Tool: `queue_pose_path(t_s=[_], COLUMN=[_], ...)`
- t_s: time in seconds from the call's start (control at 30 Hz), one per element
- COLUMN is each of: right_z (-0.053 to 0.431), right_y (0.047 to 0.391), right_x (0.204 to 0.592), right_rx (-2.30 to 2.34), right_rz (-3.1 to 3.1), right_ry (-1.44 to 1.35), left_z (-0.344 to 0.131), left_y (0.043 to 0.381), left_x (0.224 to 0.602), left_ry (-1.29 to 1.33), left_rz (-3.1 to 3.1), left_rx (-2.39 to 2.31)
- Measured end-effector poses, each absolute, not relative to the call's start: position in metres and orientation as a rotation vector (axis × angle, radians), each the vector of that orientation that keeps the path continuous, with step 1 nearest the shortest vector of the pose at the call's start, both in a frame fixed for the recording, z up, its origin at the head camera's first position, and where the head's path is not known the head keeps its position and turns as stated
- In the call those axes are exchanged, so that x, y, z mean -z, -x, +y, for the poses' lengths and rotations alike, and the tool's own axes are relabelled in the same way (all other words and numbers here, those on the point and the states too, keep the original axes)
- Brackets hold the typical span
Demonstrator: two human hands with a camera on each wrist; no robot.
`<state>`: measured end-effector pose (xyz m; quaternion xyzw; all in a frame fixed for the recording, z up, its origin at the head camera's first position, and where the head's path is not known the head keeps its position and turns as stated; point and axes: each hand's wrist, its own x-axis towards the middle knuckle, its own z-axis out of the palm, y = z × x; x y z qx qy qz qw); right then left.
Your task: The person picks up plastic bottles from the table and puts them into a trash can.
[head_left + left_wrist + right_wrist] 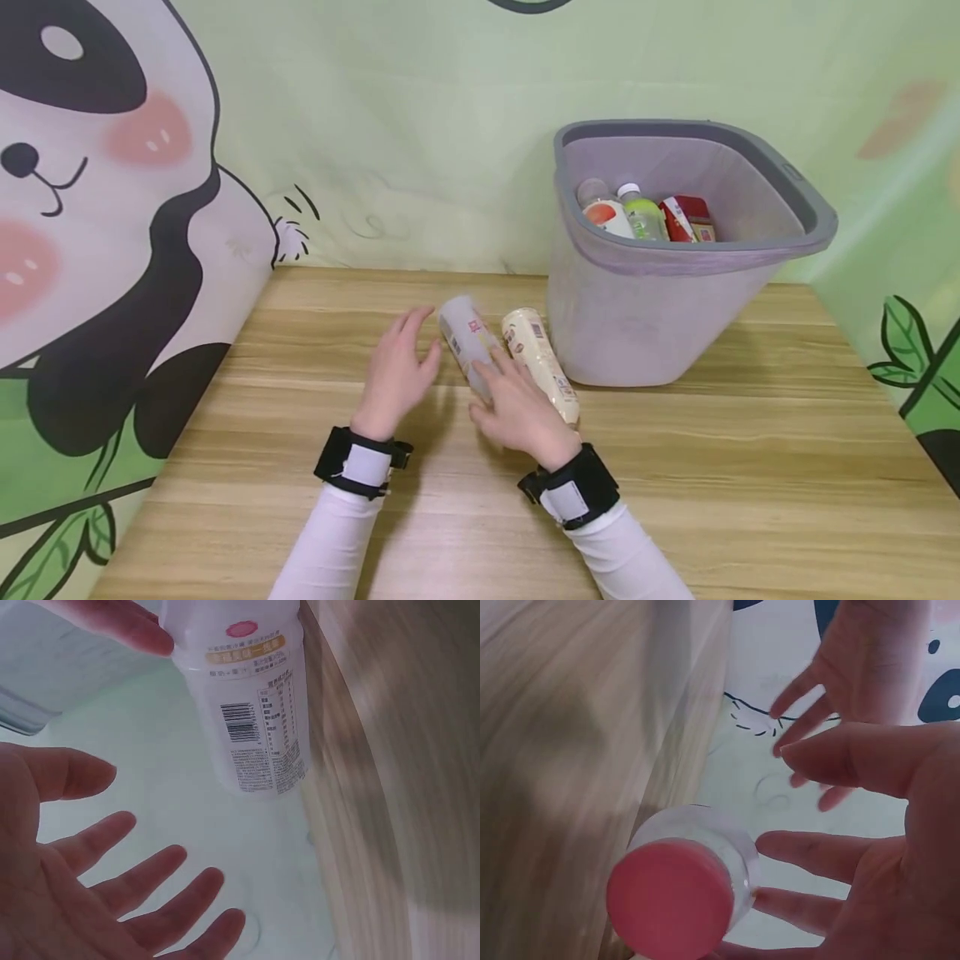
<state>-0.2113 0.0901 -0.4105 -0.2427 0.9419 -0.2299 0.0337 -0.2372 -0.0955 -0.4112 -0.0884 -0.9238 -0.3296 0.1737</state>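
Note:
A white plastic bottle with a barcode label [262, 742] and a pinkish-red cap [671, 900] lies on the wooden table, its cap end towards the person. My right hand [525, 412] reaches over the bottle's near part; its fingertips touch the side, with the fingers fairly straight. To the left, apart from the bottle, my left hand [397, 371] is held with spread fingers and nothing in it. Beside the white bottle lies a cream-coloured bottle [542, 362] with a printed label, partly behind the right hand.
A tall translucent bin with a grey rim [693, 246] stands at the right rear of the table. Inside are a clear bottle with a white cap and green label [643, 218], a red box [690, 218] and another container [607, 218]. A panda-printed backdrop [420, 142] surrounds the table.

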Motion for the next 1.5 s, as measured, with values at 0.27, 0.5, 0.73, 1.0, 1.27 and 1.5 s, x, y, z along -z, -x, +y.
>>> queue_pose_path(t_s=[0.27,0.5,0.73,1.0,1.27,1.5], right_z=[0.089,0.089,0.097,0.118,0.141,0.148], right_y=[0.207,0.202,0.203,0.209,0.212,0.214], right_x=[0.406,0.401,0.394,0.382,0.369,0.364], right_rx=[0.774,0.746,0.75,0.921,1.136,1.208], right_rz=[2.773,2.639,2.507,2.634,2.731,2.731], right_ry=[0.937,0.998,1.102,1.056,0.957,0.87], left_z=[-0.102,-0.099,-0.098,-0.093,-0.065,-0.052], left_y=[0.238,0.24,0.243,0.24,0.23,0.227], left_x=[0.418,0.426,0.434,0.43,0.427,0.435], left_ry=[0.19,0.202,0.169,0.113,0.033,0.02], left_rz=[-2.775,-2.825,-2.857,-2.888,-2.984,-3.021], left_rx=[1.082,1.198,1.178,1.154,0.825,0.834])
